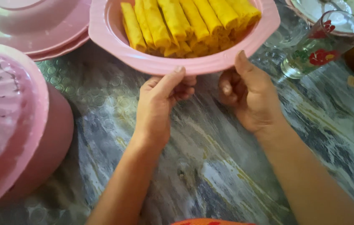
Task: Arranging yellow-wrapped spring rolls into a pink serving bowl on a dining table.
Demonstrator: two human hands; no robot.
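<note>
I have both hands on the near rim of a pink serving dish (185, 62) heaped with yellow rolled crepes (185, 25), which sits just past my fingertips on a marbled, plastic-covered table (227, 166). My left hand (160, 104) grips the rim with the thumb laid along the top edge and the fingers curled beneath; my right hand (250, 98) holds it just beside, thumb up on the edge, fingers tucked under. Whether the dish rests on the table or is lifted clear I cannot tell. As I judge it, the dish is already filled and in hand, and only its final placing is left. Beyond and to the left of my left hand lies a stack of pink plates with an upturned bowl (35, 25); nearer on that side stands a pink covered container (14, 129). To the right of my right hand stands a flowered drinking glass (323, 43), empty as far as I can see.
</note>
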